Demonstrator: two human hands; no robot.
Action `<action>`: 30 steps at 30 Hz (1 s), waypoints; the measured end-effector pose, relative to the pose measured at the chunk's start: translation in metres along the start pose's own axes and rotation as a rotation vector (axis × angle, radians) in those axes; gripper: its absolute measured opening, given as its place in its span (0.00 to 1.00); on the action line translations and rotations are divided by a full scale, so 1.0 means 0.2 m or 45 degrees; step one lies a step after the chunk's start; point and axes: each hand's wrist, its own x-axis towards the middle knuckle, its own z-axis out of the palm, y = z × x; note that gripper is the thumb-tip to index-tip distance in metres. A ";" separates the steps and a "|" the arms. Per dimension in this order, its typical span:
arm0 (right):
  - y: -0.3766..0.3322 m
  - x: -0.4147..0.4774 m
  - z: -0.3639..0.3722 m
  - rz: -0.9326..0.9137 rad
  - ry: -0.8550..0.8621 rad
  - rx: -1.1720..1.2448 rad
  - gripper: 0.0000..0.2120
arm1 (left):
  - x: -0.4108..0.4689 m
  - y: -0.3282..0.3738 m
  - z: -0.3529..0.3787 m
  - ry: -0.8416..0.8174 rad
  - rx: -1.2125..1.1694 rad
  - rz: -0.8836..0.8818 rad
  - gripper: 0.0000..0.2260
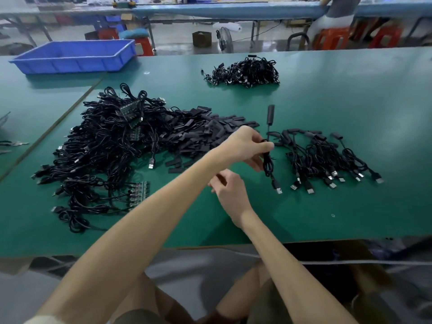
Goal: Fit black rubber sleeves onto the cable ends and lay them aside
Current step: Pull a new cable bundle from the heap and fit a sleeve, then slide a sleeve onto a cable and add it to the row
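My left hand (247, 146) reaches across and pinches a coiled black cable (268, 163) just above the green table (350, 101). The cable's sleeved end (270, 113) sticks up past my fingers, and its USB plug (278, 189) hangs down. My right hand (230, 191) hovers lower and nearer to me, fingers loosely curled, with nothing seen in it. Loose black rubber sleeves (210, 132) lie heaped behind my left hand. A big tangle of bare cables (105, 148) is to the left. Sleeved cables (327, 160) lie in a row on the right.
Another heap of black cables (245, 71) sits farther back on the table. A blue plastic tray (74, 57) stands at the back left. The table's front edge runs just above my knees. A seated person (336, 17) works at the bench behind.
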 end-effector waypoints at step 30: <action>0.01 -0.01 0.06 -0.131 -0.126 -0.328 0.09 | -0.43 -0.32 -0.60 0.289 1.103 -0.467 0.07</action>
